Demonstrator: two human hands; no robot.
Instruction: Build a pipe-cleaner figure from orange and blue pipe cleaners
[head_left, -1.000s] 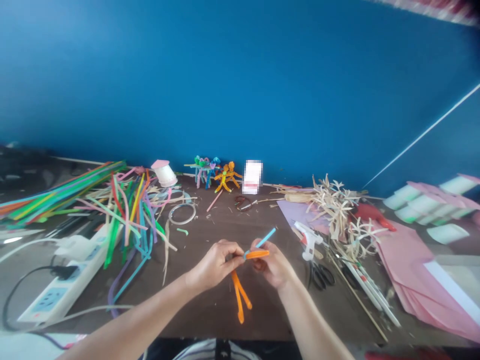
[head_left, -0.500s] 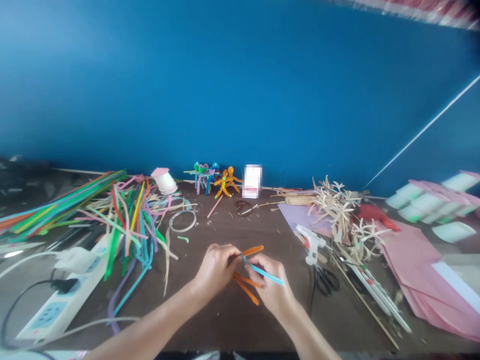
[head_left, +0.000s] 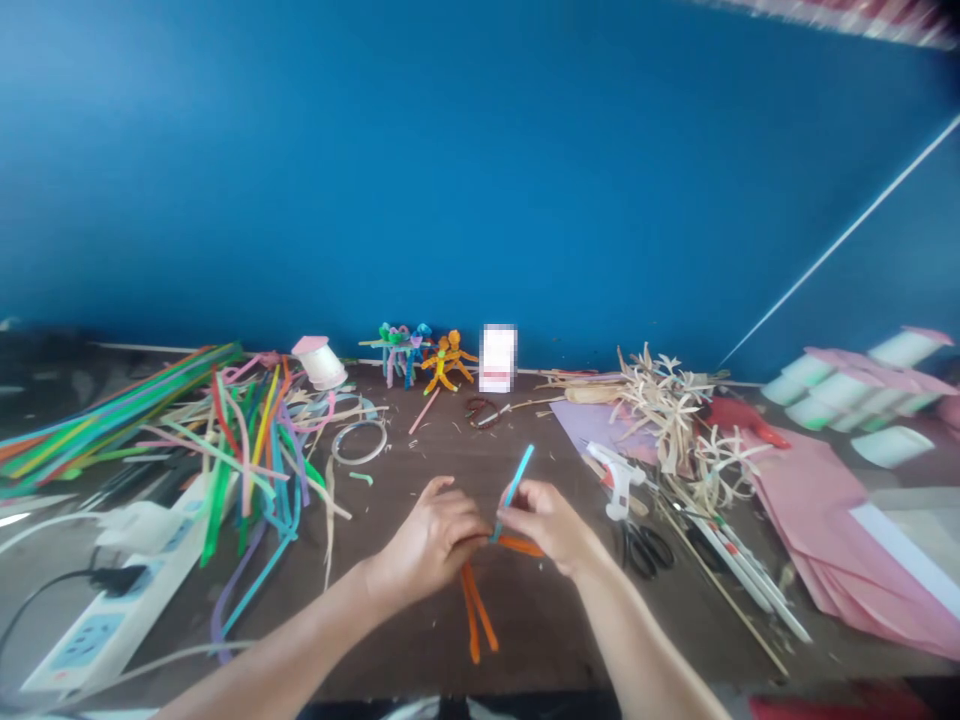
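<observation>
Over the front middle of the table, my left hand (head_left: 433, 535) is closed on a figure of orange pipe cleaners (head_left: 480, 612), whose two legs hang down below the fingers. Its body is hidden in the grip, and another orange strand sticks out to the right. My right hand (head_left: 546, 520) pinches a light blue pipe cleaner (head_left: 519, 477) between thumb and fingers. The blue strand points up and away, its lower end touching the orange piece beside my left fingertips.
Loose pipe cleaners (head_left: 255, 430) and a power strip (head_left: 112, 620) lie left. Finished pipe-cleaner figures (head_left: 448, 362) stand by the wall. On the right are a glue gun (head_left: 619, 475), scissors (head_left: 646, 550), dried-husk flowers (head_left: 656, 400) and pink sheets (head_left: 806, 510).
My right hand has swung the blue pipe cleaner from pointing down to the right to pointing upward. The orange legs now hang more steeply, and my left hand has turned slightly.
</observation>
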